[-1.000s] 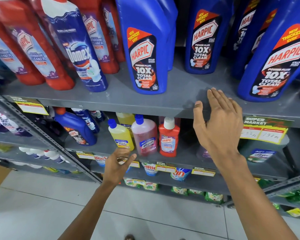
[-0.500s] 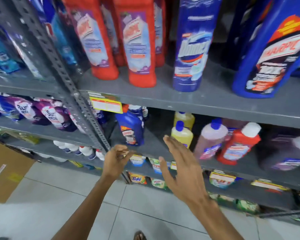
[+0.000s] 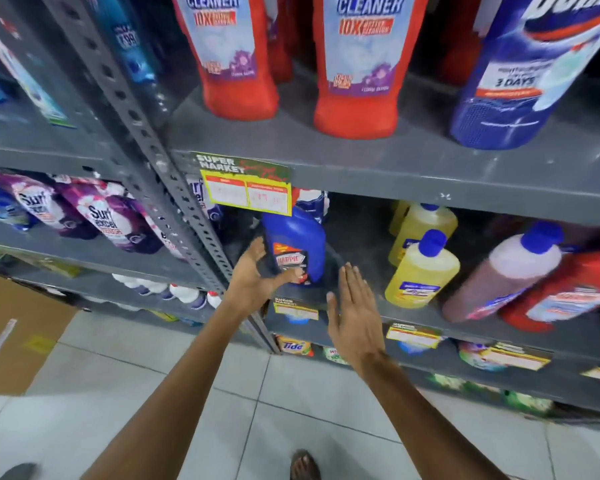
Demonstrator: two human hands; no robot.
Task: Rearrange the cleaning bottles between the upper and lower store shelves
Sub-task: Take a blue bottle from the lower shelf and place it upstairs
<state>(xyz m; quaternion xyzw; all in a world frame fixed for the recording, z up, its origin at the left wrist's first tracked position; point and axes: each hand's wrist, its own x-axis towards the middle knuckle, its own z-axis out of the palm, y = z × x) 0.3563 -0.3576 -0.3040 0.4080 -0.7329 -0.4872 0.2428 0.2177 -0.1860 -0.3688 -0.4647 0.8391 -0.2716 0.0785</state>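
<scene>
A small blue Harpic bottle (image 3: 298,244) stands on the lower shelf (image 3: 361,244) just right of the grey upright post. My left hand (image 3: 257,275) is open, its fingers spread around the bottle's lower left side and its thumb across the label's bottom. Open and empty, my right hand (image 3: 354,306) hovers just right of the bottle, palm facing left. On the upper shelf (image 3: 395,161) stand two red cleaner bottles (image 3: 236,64) (image 3: 361,71) and a blue Domex bottle (image 3: 527,74).
Yellow bottles (image 3: 423,271), a pinkish bottle (image 3: 506,271) and a red bottle (image 3: 568,296) stand to the right on the lower shelf. The slotted post (image 3: 174,188) separates a bay of purple Surf pouches (image 3: 108,216). A cardboard box (image 3: 14,334) lies on the tiled floor.
The view has swung left and closer. Both hands have moved in to the blue Harpic bottle on the lower shelf; the left hand opened from a loose curl and now touches it.
</scene>
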